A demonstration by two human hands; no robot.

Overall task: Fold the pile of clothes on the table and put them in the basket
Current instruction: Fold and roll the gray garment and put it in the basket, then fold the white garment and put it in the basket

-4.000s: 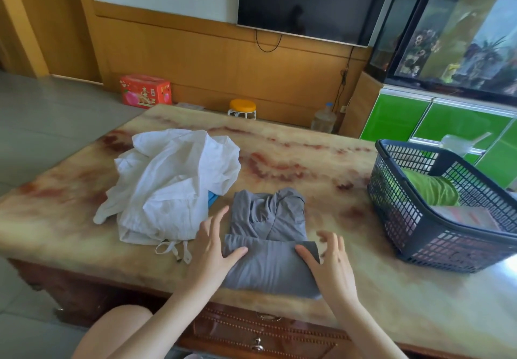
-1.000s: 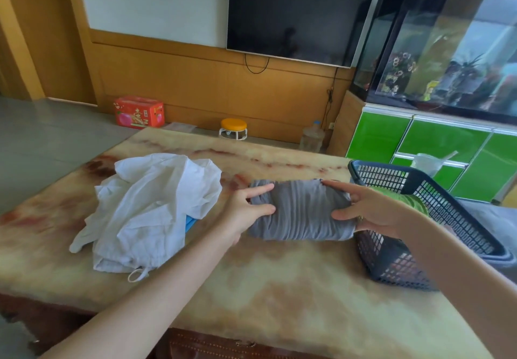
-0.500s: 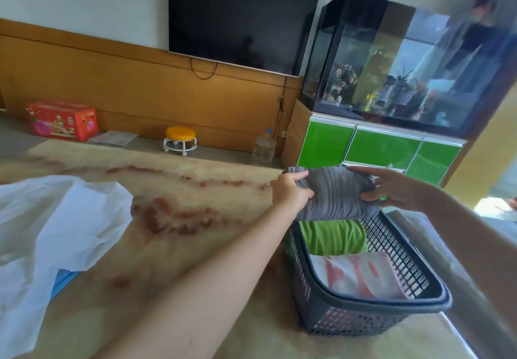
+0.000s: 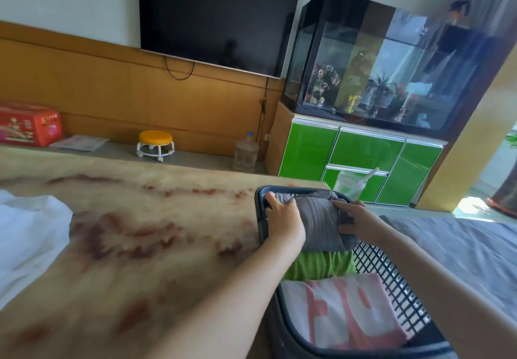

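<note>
Bare left hand (image 4: 284, 220), bare right hand (image 4: 361, 220), bare left forearm (image 4: 223, 316), bare right forearm (image 4: 433, 288)

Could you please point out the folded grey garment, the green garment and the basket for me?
folded grey garment (image 4: 321, 223): head view, middle of its ribbed top face.
green garment (image 4: 319, 265): head view, centre of its visible fold.
basket (image 4: 389, 272): head view, right mesh wall.

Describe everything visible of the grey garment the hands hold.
The grey garment is soft, finely ribbed fabric folded into a compact bundle. It lies across the far end of the dark mesh basket, just beyond the green garment. The left hand grips its left end, the right hand its right end. Whether it rests on the basket floor is hidden.
</note>
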